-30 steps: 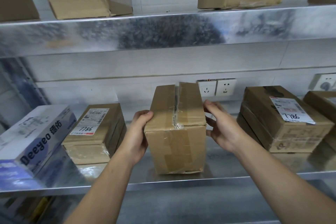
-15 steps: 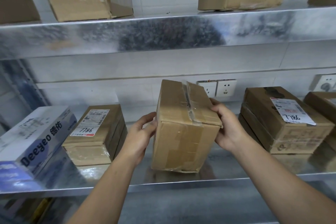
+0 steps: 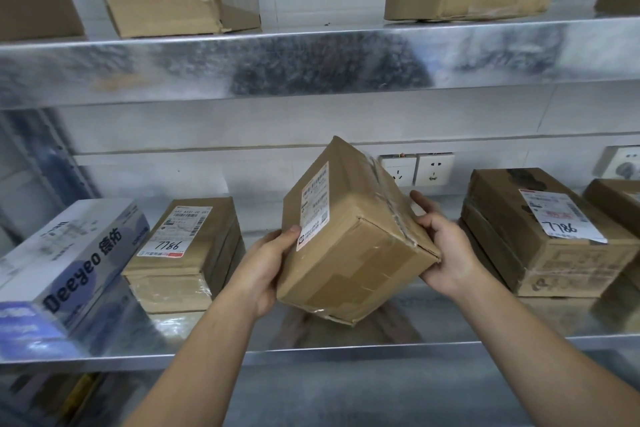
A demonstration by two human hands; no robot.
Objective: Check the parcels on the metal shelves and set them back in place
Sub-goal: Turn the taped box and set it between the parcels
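Left hand point(image 3: 263, 267) and right hand point(image 3: 446, 253) grip the tilted brown cardboard parcel point(image 3: 349, 236) at 9 and 3 o'clock; loosened grip risks a drop onto the metal shelf point(image 3: 346, 350).

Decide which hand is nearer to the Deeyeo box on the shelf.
Left. The left hand grips the tilted parcel on its side facing the Deeyeo box; the right hand holds the parcel's far side.

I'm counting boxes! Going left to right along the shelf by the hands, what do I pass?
Deeyeo box → parcel marked 7786 → left hand → tilted parcel, held up → right hand → second 7786 parcel.
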